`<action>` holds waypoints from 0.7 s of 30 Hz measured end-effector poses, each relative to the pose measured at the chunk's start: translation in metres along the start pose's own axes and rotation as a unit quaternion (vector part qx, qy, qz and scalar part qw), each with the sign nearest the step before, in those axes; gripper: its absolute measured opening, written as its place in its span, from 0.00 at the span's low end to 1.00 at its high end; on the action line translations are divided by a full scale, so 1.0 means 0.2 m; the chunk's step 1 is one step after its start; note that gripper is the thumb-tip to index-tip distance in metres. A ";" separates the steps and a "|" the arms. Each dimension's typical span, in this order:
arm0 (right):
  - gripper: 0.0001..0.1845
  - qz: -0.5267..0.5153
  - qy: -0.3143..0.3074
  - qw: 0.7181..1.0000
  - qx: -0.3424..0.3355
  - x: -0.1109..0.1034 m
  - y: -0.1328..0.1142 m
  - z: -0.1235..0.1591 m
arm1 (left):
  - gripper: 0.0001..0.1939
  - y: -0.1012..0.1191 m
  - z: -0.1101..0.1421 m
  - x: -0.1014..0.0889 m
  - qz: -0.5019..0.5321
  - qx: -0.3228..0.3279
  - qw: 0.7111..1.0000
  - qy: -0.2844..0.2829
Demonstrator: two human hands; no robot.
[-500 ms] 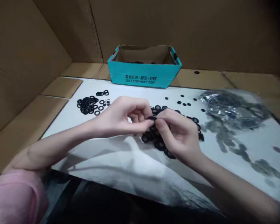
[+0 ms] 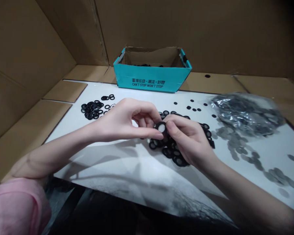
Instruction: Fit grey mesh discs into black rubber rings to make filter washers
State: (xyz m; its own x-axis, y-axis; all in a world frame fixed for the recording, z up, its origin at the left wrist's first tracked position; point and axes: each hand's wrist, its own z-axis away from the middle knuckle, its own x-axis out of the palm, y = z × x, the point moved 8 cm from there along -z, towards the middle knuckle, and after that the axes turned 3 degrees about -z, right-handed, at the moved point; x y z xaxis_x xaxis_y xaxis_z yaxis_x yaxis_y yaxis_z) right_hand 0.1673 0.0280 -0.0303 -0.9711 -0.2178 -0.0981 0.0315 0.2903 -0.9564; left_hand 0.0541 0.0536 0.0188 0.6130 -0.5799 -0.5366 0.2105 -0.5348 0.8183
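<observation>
Between my two hands is a black rubber ring with a pale grey disc in its middle (image 2: pixel 161 128), its face turned toward me. My left hand (image 2: pixel 134 122) pinches its left edge between thumb and fingers. On the other edge, the thumb and forefinger of my right hand (image 2: pixel 186 135) are closed. Beneath and behind the hands lies a pile of similar black rings with pale centres (image 2: pixel 178 161), partly hidden by my right hand. To the left is a heap of black rings (image 2: pixel 91 109) with open middles.
A turquoise cardboard box (image 2: pixel 147 77) with dark pieces inside stands at the back. At the right lie a clear plastic bag (image 2: pixel 250 112) of grey discs and many loose grey discs (image 2: pixel 276 176). Small black discs (image 2: pixel 194 110) are scattered near the box. Cardboard walls (image 2: pixel 198 32) surround the table.
The ring between my hands has tilted from nearly edge-on to face-on, so its pale middle now shows. Both hands remain in almost the same place.
</observation>
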 end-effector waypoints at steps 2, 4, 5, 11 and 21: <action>0.16 -0.098 -0.011 0.994 0.052 0.03 0.05 0.00 | 0.13 0.02 0.00 -0.01 -0.027 0.030 0.999 0.024; 0.18 -0.155 -0.017 0.984 0.087 0.05 0.08 0.01 | 0.14 0.04 0.00 -0.01 -0.061 0.064 0.995 0.038; 0.19 -0.174 -0.019 0.980 0.099 0.06 0.09 0.01 | 0.13 0.05 0.01 -0.01 -0.080 0.080 0.993 0.042; 0.22 -0.237 -0.027 0.960 0.148 0.11 0.08 0.01 | 0.09 0.12 0.04 0.01 -0.154 0.165 0.972 0.061; 0.12 -0.178 -0.008 0.978 0.112 0.07 0.06 0.03 | 0.12 0.11 0.05 -0.01 -0.192 0.172 0.961 0.101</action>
State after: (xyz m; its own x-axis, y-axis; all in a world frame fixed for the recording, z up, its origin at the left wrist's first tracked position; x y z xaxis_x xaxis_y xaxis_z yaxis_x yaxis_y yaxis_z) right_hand 0.1547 0.0226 -0.0455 -0.9262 -0.2821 0.2500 -0.2555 -0.0175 -0.9666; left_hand 0.0499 0.0372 0.0369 0.6833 -0.1864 -0.7060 0.2086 -0.8767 0.4334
